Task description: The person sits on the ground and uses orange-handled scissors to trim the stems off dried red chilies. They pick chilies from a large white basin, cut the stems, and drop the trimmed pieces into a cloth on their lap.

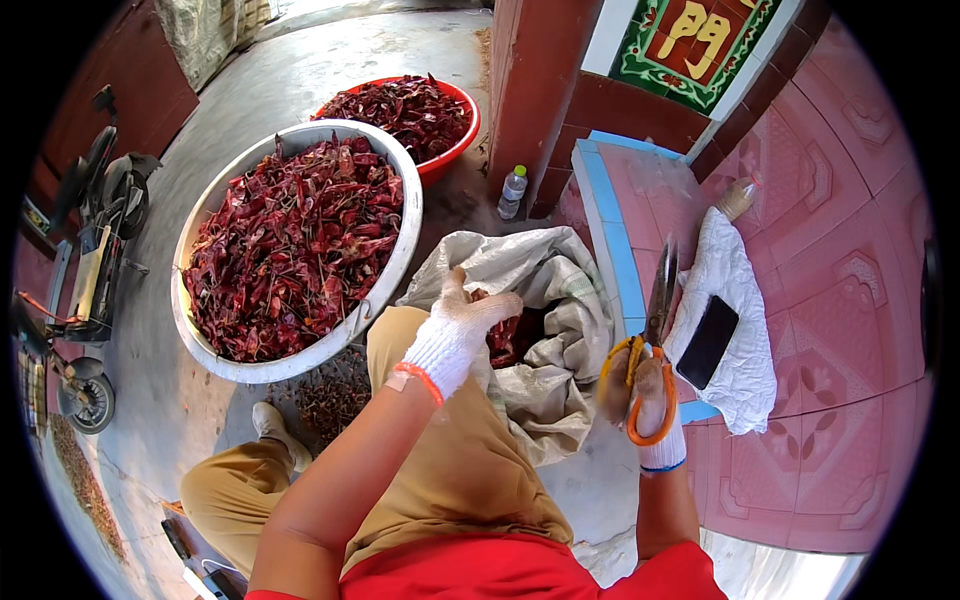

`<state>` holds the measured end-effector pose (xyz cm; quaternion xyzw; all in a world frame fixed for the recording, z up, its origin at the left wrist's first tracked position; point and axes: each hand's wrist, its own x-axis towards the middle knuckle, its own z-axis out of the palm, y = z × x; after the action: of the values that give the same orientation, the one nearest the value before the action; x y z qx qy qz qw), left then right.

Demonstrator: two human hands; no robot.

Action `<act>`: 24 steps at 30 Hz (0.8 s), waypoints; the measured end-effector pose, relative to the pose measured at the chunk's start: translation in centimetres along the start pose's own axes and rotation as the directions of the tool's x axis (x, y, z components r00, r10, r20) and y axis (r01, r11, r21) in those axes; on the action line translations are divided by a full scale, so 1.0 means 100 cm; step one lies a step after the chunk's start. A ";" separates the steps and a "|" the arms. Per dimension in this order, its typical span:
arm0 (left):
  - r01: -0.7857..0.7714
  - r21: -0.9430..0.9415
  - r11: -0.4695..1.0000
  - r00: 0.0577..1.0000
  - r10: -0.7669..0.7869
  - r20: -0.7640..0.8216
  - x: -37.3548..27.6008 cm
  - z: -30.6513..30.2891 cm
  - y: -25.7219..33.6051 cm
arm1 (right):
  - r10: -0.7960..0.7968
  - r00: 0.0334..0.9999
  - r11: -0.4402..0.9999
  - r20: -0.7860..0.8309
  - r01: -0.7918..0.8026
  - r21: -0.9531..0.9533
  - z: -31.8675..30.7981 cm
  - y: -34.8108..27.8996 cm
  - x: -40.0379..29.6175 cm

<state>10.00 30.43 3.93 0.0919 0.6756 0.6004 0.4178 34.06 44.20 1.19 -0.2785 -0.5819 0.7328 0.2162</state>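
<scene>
My left hand (463,324), in a white knit glove with dirty fingertips, is over the mouth of a woven plastic sack (577,300). Dark red dried chili peppers (504,343) show below its fingers; whether the hand grips any is hidden. At the right, my gloved right hand (651,401) holds large scissors (657,319) by their orange and yellow handles, blades pointing away from me. A big pale basin (409,217) heaped with dried chilies (300,247) stands left of the sack. Behind it is a red basin (469,139) of more chilies.
A smartphone (707,341) lies on a white cloth (750,390) on the pink tiled ledge (810,330), near a plastic bottle (739,196). A water bottle (513,193) stands by the pillar (534,90). Plant scraps (334,405) litter the floor. A scooter (94,270) is parked at left.
</scene>
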 end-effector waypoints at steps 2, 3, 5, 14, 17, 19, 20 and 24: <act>0.057 0.075 0.996 0.998 -0.057 0.007 0.004 0.014 0.002 | -0.026 0.998 0.999 0.053 0.024 0.048 0.010 -0.009 0.002; 0.084 0.117 0.990 0.996 -0.086 0.014 0.006 0.021 0.003 | -0.037 0.997 0.996 0.062 0.032 0.081 0.011 -0.010 0.003; 0.090 -0.043 0.995 0.993 -0.086 0.076 -0.002 0.022 0.005 | -0.037 0.998 0.992 0.052 0.030 0.124 0.012 -0.011 0.006; 0.065 -0.686 0.725 0.975 0.100 0.199 -0.043 -0.086 0.002 | 0.160 0.980 0.987 0.115 -0.156 -0.039 0.094 -0.027 0.060; -0.047 -0.687 0.725 0.976 0.181 0.124 -0.074 -0.135 -0.010 | 0.077 0.966 0.968 0.248 -0.013 -0.249 0.149 -0.023 0.093; -0.063 -0.735 0.675 0.986 0.157 0.060 -0.098 -0.172 -0.025 | -0.056 0.936 0.910 0.347 0.191 -0.369 0.199 -0.021 0.114; -0.097 -0.728 0.679 0.994 0.104 -0.036 -0.111 -0.188 -0.030 | -0.150 0.907 0.847 0.393 0.323 -0.423 0.230 -0.023 0.123; -0.182 -0.517 0.836 0.947 0.008 -0.320 -0.129 -0.223 -0.062 | -0.162 0.876 0.708 0.455 0.424 -0.565 0.306 0.042 0.213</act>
<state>5.47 4.40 2.73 -0.0895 0.5299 0.7932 0.2864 -2.09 34.53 -1.14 -0.0936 -0.8662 0.4789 0.1077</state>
